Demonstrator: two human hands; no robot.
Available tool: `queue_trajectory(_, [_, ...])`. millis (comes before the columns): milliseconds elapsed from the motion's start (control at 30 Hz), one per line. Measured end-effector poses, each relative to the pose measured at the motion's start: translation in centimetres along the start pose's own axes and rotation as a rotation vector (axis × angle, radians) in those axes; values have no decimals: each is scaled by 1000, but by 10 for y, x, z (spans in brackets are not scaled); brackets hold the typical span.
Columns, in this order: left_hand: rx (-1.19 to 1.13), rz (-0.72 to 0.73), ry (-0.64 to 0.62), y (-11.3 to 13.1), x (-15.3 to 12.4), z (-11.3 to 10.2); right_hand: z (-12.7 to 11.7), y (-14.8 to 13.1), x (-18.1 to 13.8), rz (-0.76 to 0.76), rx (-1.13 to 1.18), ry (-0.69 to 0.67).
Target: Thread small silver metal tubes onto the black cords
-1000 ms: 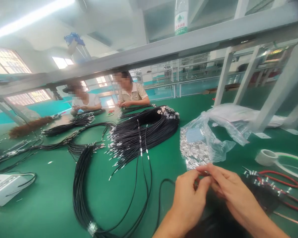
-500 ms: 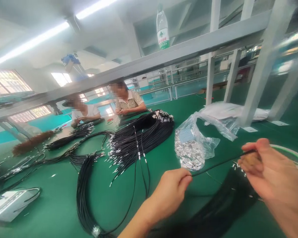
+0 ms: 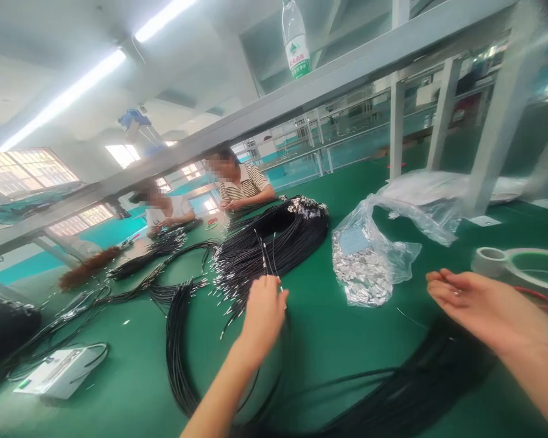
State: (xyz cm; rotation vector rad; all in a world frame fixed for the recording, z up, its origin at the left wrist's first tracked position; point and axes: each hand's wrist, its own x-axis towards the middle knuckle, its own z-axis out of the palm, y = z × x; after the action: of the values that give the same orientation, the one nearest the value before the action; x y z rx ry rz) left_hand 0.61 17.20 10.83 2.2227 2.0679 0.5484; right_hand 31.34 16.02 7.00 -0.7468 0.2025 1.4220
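My left hand [image 3: 262, 313] reaches forward to the near edge of a big fan of black wires [image 3: 274, 237] with metal tips. Its fingers are curled around a few of the wire ends. My right hand [image 3: 475, 304] hovers at the right with fingers stretched out towards the left and nothing in them. Under it lies a dark bundle of black wires [image 3: 415, 389] on the green table [image 3: 338, 340]. Between my hands sits a clear plastic bag [image 3: 365, 274] full of small silver metal terminals.
Two people [image 3: 240, 179] [image 3: 164, 204] handle wires at the table's far side. More wire bundles [image 3: 178, 340] and a white box [image 3: 59, 371] lie left. A tape roll [image 3: 488, 261] and white hoop are right. A bottle [image 3: 295, 39] stands on the overhead beam.
My hands have parted. The wire stretched between them is gone from my fingers. My left hand moved forward to the wire fan, and my right hand opened and dropped lower.
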Motion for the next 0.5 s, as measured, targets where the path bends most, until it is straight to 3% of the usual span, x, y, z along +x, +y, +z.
queue_trajectory(33, [-28, 49, -60, 11, -16, 3, 1, 1, 0, 1, 1, 12])
queue_trajectory(100, [-156, 172, -368, 34, -45, 8, 2, 3, 1, 9, 7, 34])
queue_trajectory(200, [-127, 164, -636, 55, -70, 15, 1, 5, 5, -10, -2, 27])
queue_trajectory(267, [-154, 115, -636, 57, -69, 17, -1, 4, 9, -31, -15, 14])
queue_trajectory(333, [-263, 68, -555, 55, -58, 14, -2, 2, 11, -52, -30, -3])
queue_trajectory(500, [-504, 57, -433, 57, -8, -23, -4, 1, 15, -67, -50, 1])
